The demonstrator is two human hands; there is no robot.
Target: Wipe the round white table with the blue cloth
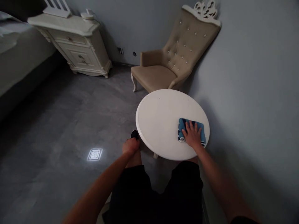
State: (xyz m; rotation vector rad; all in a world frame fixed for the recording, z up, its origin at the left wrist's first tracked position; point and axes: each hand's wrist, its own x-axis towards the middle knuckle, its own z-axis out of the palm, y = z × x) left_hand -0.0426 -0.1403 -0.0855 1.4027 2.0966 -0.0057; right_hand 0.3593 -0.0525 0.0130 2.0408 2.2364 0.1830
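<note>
A folded blue cloth [181, 127] with dark and white bands lies on the round white table [161, 121], near its right edge. My right hand [193, 135] presses flat on top of it, fingers spread, covering the cloth's middle. Left of the table, my left hand [130, 146] rests by my knee, with its fingers curled in like a fist. Nothing shows in that hand, though its underside is hidden.
Behind the table stands a tan tufted armchair [154, 76] against the wall. A white nightstand [81, 46] is at the back left, beside a bed [23, 53]. A bright square light pattern [94, 154] falls on the grey floor. My knees are close to the table's front edge.
</note>
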